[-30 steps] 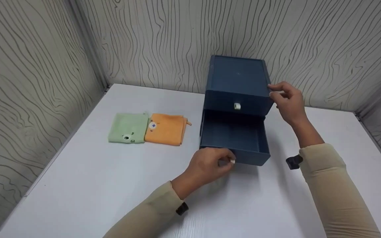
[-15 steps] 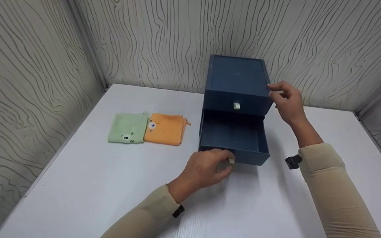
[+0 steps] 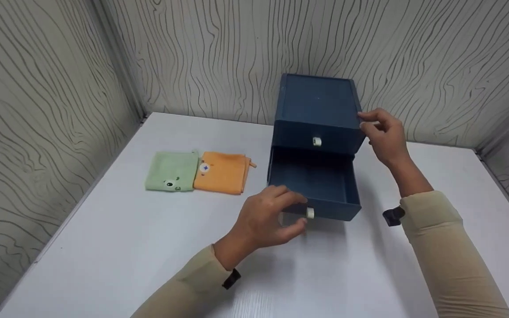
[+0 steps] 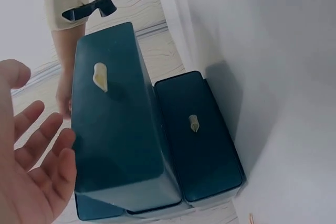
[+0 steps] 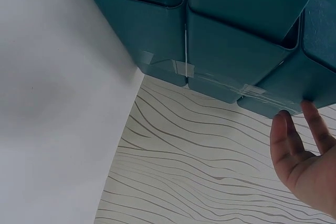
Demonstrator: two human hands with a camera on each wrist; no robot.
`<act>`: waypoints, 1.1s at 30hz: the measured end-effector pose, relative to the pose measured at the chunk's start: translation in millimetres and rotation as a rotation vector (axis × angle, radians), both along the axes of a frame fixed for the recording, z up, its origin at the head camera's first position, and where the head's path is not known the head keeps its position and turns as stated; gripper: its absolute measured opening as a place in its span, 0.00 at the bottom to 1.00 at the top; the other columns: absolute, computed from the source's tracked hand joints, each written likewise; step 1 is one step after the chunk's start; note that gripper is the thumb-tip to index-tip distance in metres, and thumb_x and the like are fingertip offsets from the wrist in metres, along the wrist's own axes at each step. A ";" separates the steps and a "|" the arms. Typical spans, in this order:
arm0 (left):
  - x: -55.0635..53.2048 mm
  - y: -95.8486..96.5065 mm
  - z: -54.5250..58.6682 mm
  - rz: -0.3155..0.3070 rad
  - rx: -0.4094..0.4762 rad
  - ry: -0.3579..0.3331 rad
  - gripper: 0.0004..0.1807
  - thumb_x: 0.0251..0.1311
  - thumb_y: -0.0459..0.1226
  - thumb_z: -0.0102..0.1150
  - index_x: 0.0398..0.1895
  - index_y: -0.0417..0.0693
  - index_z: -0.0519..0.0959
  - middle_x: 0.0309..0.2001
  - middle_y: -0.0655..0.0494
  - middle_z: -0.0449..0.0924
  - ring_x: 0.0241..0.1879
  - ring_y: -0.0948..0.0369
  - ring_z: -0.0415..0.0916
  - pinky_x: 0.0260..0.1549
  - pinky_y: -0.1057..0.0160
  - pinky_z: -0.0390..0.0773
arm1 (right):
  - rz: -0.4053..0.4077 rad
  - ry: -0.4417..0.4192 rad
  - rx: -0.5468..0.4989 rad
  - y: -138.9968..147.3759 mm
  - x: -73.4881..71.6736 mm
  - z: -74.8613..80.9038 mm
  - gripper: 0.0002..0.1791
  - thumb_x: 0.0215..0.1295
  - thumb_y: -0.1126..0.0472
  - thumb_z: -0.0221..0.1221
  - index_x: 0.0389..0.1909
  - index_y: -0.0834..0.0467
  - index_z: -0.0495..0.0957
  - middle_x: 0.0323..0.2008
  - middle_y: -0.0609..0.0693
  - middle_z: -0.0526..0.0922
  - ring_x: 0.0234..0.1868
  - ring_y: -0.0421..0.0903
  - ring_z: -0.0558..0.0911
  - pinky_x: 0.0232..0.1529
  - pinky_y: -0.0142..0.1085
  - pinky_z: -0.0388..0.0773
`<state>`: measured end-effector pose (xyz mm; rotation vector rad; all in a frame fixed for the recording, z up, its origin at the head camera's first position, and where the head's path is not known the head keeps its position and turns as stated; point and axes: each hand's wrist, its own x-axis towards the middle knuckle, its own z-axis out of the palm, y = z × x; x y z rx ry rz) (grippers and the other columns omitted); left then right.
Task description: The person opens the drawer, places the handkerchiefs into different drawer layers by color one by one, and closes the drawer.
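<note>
A dark blue drawer unit point(image 3: 318, 99) stands against the back wall, its middle drawer point(image 3: 336, 211) pulled far out and showing a bare inside. My left hand point(image 3: 265, 218) is just left of that drawer's pale knob point(image 3: 310, 213), thumb and fingers spread with a gap around it. In the left wrist view the same hand point(image 4: 42, 166) holds nothing, and a lower drawer point(image 4: 199, 145) is closed. My right hand point(image 3: 387, 137) touches the unit's upper right edge with its fingertips. The right wrist view shows those fingers point(image 5: 315, 124) extended against the unit's side.
Folded flat on the white table point(image 3: 117, 247), a green cloth point(image 3: 172, 170) and an orange cloth point(image 3: 223, 172) lie side by side left of the unit. Clear tape point(image 5: 184, 68) runs across the unit's stacked sections. Patterned walls point(image 3: 210, 57) enclose the table's back and sides.
My left hand has let go of the middle drawer's knob, its fingers spreading as it drew back to the left. The drawer and right hand have stayed in place.
</note>
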<state>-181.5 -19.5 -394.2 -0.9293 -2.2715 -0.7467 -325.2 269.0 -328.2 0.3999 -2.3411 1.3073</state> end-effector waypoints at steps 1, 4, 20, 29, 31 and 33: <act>-1.1 -1.6 1.2 0.010 0.013 0.009 0.15 0.54 0.49 0.63 0.44 0.58 0.81 0.37 0.63 0.81 0.36 0.68 0.75 0.30 0.73 0.75 | 0.000 0.002 0.002 0.1 0.0 0.1 0.14 0.66 0.61 0.53 0.48 0.60 0.80 0.46 0.33 0.80 0.34 0.34 0.78 0.27 0.26 0.72; -5.5 -7.8 4.3 0.037 0.058 0.018 0.15 0.52 0.48 0.65 0.44 0.57 0.81 0.38 0.63 0.80 0.38 0.67 0.74 0.33 0.71 0.75 | 0.000 -0.005 0.005 -2.6 4.3 4.5 0.14 0.67 0.62 0.52 0.48 0.62 0.80 0.46 0.33 0.80 0.34 0.33 0.78 0.27 0.26 0.72; -43.0 -45.7 -12.1 0.153 0.217 -0.245 0.26 0.55 0.48 0.62 0.60 0.61 0.75 0.58 0.63 0.75 0.63 0.62 0.69 0.59 0.55 0.72 | 0.011 -0.029 -0.002 -6.9 11.8 11.9 0.15 0.66 0.64 0.52 0.49 0.66 0.78 0.46 0.35 0.80 0.33 0.32 0.77 0.28 0.26 0.71; -66.4 -67.6 -32.0 0.190 0.298 -0.333 0.23 0.55 0.47 0.62 0.57 0.63 0.77 0.58 0.63 0.77 0.62 0.60 0.69 0.59 0.52 0.71 | 0.014 -0.012 -0.001 1.9 -2.6 -1.9 0.15 0.66 0.63 0.52 0.50 0.63 0.79 0.44 0.31 0.78 0.34 0.33 0.77 0.27 0.27 0.71; -70.1 -70.9 -34.3 0.196 0.296 -0.341 0.23 0.55 0.47 0.63 0.57 0.62 0.77 0.59 0.62 0.76 0.63 0.59 0.69 0.60 0.51 0.70 | 0.014 -0.012 -0.002 -1.1 1.7 2.0 0.14 0.66 0.64 0.52 0.49 0.63 0.79 0.44 0.32 0.78 0.34 0.33 0.77 0.27 0.27 0.71; -73.8 -73.8 -36.3 0.207 0.288 -0.351 0.24 0.54 0.47 0.63 0.56 0.62 0.77 0.60 0.61 0.76 0.63 0.59 0.69 0.61 0.51 0.69 | 0.018 -0.013 -0.003 -5.4 8.6 8.0 0.15 0.66 0.64 0.52 0.49 0.65 0.78 0.44 0.33 0.78 0.33 0.32 0.77 0.27 0.26 0.71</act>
